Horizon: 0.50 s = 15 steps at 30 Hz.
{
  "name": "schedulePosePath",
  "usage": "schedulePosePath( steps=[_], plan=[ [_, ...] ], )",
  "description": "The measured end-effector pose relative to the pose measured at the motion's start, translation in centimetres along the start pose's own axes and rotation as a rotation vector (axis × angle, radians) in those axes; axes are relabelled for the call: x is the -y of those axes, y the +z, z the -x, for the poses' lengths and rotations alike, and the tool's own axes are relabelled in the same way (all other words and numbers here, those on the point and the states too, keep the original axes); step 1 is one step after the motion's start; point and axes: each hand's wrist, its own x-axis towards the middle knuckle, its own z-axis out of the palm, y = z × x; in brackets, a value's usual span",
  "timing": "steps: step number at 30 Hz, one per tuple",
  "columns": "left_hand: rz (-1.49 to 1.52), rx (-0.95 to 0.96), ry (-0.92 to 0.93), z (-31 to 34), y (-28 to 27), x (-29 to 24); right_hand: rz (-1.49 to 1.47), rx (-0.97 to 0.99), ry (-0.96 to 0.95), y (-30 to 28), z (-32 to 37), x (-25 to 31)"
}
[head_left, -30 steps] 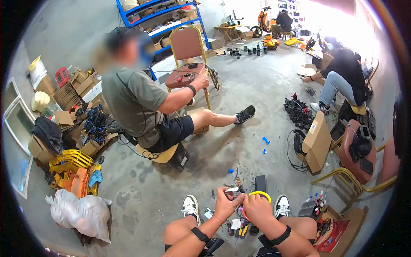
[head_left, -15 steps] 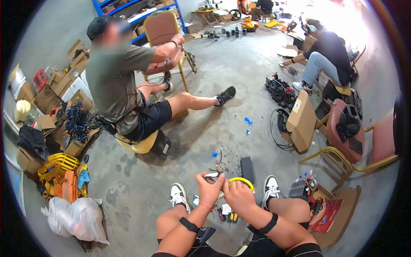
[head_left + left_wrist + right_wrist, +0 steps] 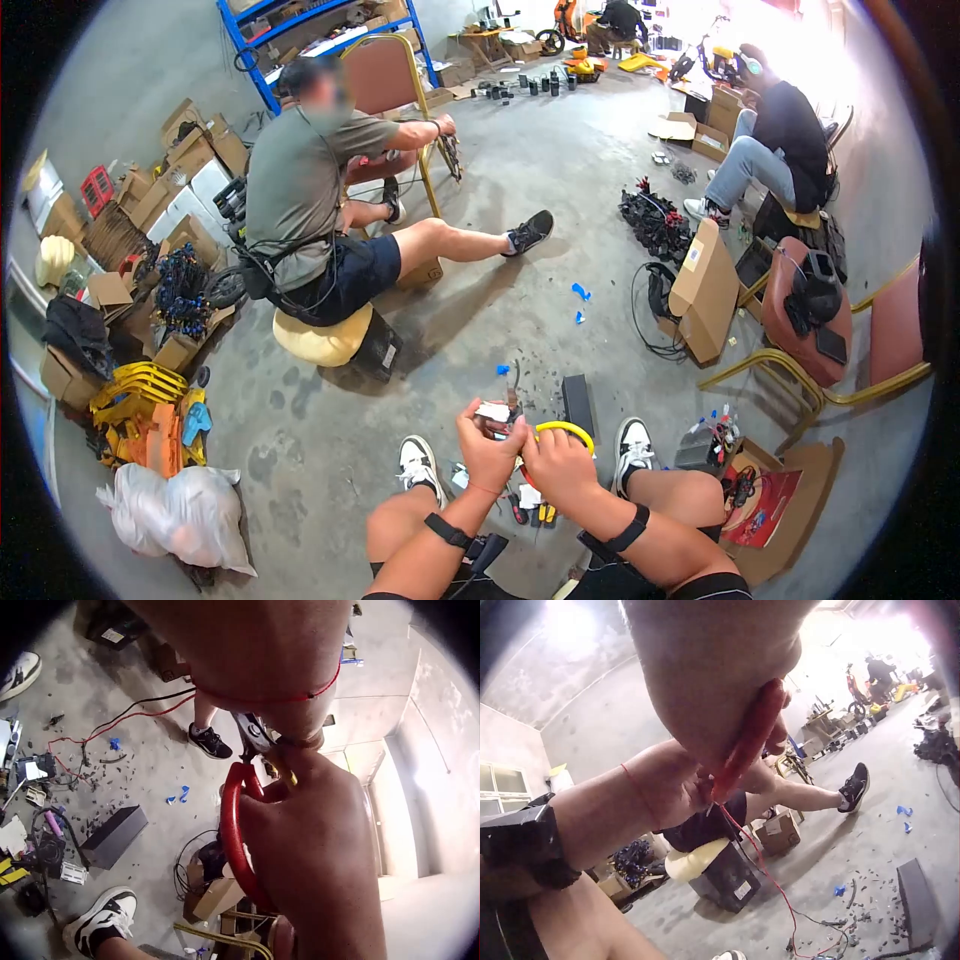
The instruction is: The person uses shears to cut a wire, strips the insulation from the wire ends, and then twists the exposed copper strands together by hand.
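My two hands meet in front of me, above the floor between my shoes. The right hand grips pliers with one yellow handle and one red handle. Their metal head points at the fingers of the left hand. Thin red and black wires run from the left hand's fingertips, which pinch them, down to the floor. The wire ends at the pliers are hidden behind the hands. On the floor beyond the left hand lies a small device with a white top.
A black box, yellow-handled tools and dark scraps lie between my shoes. A person sits ahead on the left beside a chair; another sits far right. An open carton is by my right knee.
The head view has swung to the right, then held nearly still. My hands stay together on the pliers and wires. The person at far right has drawn a hand back from the floor.
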Motion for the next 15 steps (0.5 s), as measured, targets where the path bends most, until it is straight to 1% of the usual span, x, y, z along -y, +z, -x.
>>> schedulePosePath(
  steps=[2,3,5,6,7,8,9,10,11,12,14,15],
  plan=[
    [0.119,0.017,0.031,-0.2,0.0,-0.2,-0.021,-0.024,0.012,0.2,0.0,-0.1],
    [0.119,0.016,0.032,-0.5,-0.1,-0.4,-0.037,0.006,0.029,0.6,0.1,-0.3],
    [0.102,0.088,0.056,-1.2,-0.8,-0.9,-0.054,0.037,0.046,1.2,0.3,-0.9],
    [0.100,0.089,0.054,-1.4,-1.1,-0.5,-0.108,0.145,0.091,1.5,0.4,-1.4],
    [0.052,0.116,0.096,-1.7,-1.5,-0.1,-0.161,0.254,0.135,1.5,0.4,-1.9],
    [0.003,0.144,0.138,-1.9,-1.8,0.2,-0.162,0.253,0.138,1.3,0.4,-2.3],
    [0.002,0.147,0.140,-2.1,-2.0,0.1,-0.228,0.392,0.169,1.2,0.4,-3.0],
    [-0.090,0.151,0.171,-2.1,-2.3,-0.1,-0.293,0.531,0.198,1.0,0.4,-3.7],
    [-0.183,0.154,0.201,-2.2,-2.6,-0.3,-0.382,0.597,0.220,0.8,0.5,-4.4],
    [-0.183,0.154,0.204,-2.4,-3.0,-0.6,-0.381,0.594,0.220,0.1,0.4,-5.2],
    [-0.295,0.108,0.251,-3.0,-3.8,-1.2,-0.444,0.815,0.218,-1.7,0.0,-6.7],
    [-0.325,0.084,0.290,-3.3,-4.2,-1.1,-0.484,0.859,0.262,-1.8,0.0,-7.5]
  ],
)
